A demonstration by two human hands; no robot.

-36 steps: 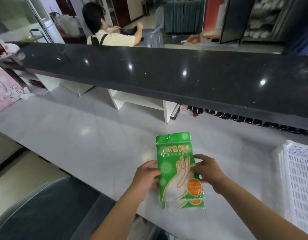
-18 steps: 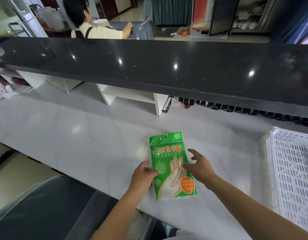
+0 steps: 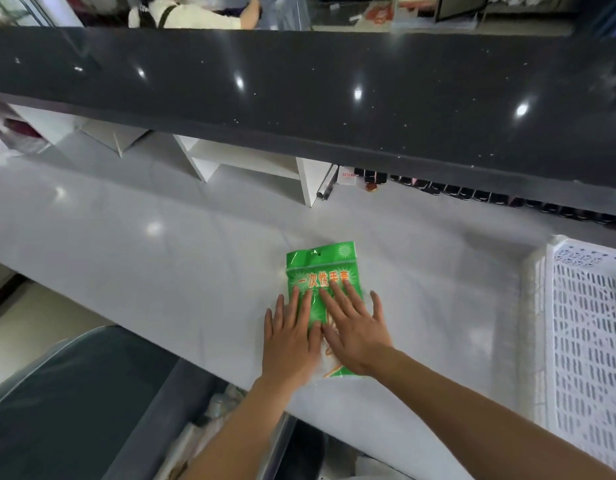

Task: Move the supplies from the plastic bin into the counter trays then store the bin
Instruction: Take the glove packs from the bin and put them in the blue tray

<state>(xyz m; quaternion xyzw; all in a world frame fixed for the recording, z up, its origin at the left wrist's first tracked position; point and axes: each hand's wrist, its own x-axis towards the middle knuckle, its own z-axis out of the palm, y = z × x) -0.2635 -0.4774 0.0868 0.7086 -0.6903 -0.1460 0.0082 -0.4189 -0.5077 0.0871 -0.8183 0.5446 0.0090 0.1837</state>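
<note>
Flat green plastic packet of disposable gloves w/ orange lettering (image 3: 323,271) lies on the pale grey glossy worktop (image 3: 161,258), short top edge pointing away from the person. Both hands lie flat on it, palms down. Left hand (image 3: 291,336) covers the packet's near-left part, fingers (image 3: 295,299) straight & spread, outer ones over the packet's left edge onto the worktop. Right hand (image 3: 357,327) covers the near-right part, fingers straight, released, pressing rather than grasping; little finger just past the packet's right edge. Thumbs meet approx. at the packet's middle.

White perforated plastic bin (image 3: 590,341) stands on the worktop, well right of the packet, apart from it. Beyond the packet: raised black speckled counter ledge (image 3: 334,98), w/ white open shelf units (image 3: 251,168) and a row of small dark-capped bottles (image 3: 473,194) under it.
</note>
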